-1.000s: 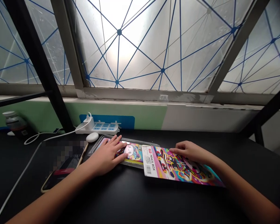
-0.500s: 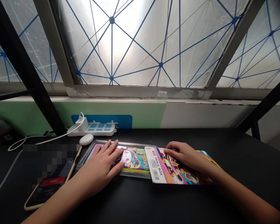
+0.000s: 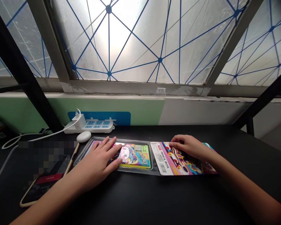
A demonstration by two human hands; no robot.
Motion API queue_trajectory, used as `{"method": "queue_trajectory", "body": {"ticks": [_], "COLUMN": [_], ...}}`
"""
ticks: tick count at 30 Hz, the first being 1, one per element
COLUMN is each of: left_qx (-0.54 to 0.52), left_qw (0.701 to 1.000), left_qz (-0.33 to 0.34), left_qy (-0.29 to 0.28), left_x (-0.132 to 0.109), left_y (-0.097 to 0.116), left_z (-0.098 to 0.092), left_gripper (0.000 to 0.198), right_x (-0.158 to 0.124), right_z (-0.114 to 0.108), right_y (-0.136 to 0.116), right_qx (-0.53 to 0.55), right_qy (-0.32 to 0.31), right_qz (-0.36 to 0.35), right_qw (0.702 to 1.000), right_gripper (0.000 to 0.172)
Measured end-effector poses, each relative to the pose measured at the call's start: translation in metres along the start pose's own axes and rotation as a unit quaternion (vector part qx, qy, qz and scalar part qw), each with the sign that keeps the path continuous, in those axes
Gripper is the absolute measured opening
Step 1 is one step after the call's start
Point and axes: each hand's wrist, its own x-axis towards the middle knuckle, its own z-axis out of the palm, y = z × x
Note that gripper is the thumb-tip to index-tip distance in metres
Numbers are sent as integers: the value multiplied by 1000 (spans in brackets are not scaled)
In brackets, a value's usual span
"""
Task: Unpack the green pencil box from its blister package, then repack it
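A colourful pencil box [image 3: 135, 156] in a clear plastic shell lies flat on the black table [image 3: 140, 200]. My left hand [image 3: 98, 162] rests flat on its left half, fingers spread. To its right lies a printed card insert [image 3: 178, 159] marked PENCIL BOX, drawn almost fully out of the shell. My right hand [image 3: 189, 147] lies on the insert's far edge with fingers curled down on it, pressing rather than lifting.
A phone [image 3: 44, 181] lies left of my left arm. Behind it sit a white earbud case [image 3: 83, 136] and a power strip [image 3: 91, 125] with a charger and cable against the wall. A black frame post [image 3: 25, 78] stands at the left.
The card insert has slid right, out of the plastic shell, under my right hand. My left hand stayed pressed on the pencil box. The view shifted right.
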Motion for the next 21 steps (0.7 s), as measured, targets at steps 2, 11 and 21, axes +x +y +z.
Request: {"method": "queue_trajectory", "body": {"ticks": [2,11,21], "left_qx": [-6,-2,-239], "left_qw": [1000,1000,971], "left_qz": [-1,-6,19], "left_qy": [3,12,6], "left_x": [0,1,-17], "left_y": [-1,3,47], "left_z": [0,3,-2], "left_gripper": [58,60,52], "right_x": [-2,-5,-11], "right_z": [-4,9,45], "right_y": [-2,-14,-44], "right_qx": [4,59,77], "right_qy": [13,38,35], "right_qz": [6,16,-14], "right_qw": [1000,997,996], "right_gripper": [43,45,41]}}
